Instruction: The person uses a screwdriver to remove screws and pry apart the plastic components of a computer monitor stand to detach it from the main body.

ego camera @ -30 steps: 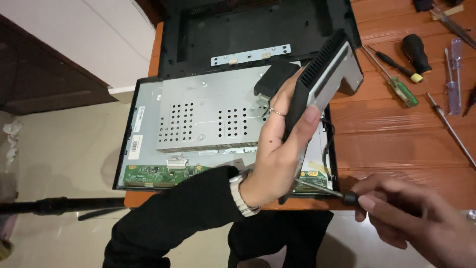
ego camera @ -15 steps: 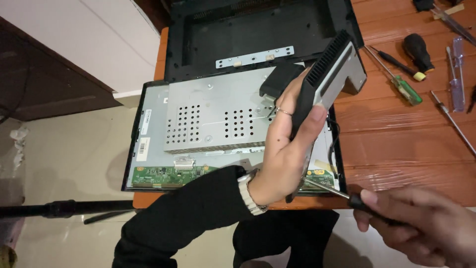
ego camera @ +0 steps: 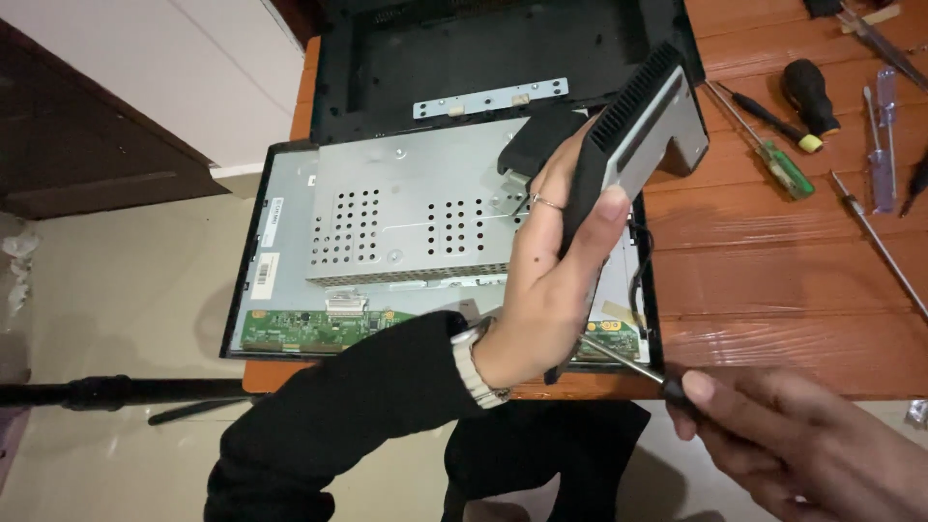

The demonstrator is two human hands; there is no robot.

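While left hand [ego camera: 551, 290] grips stand piece [ego camera: 638, 126], right hand [ego camera: 802, 445] holds screwdriver [ego camera: 628, 360] below.

A single head-worn camera looks steeply down from above the near edge of the reddish-brown wooden plank worktop [ego camera: 773, 280], facing away from the wearer. It sits close: the left hand [ego camera: 551, 290] fills the middle and the right hand [ego camera: 802, 445] is cut by the lower right corner. Pale tiled floor [ego camera: 126, 300] shows at left, beyond the worktop's edge. No second view overlaps it.
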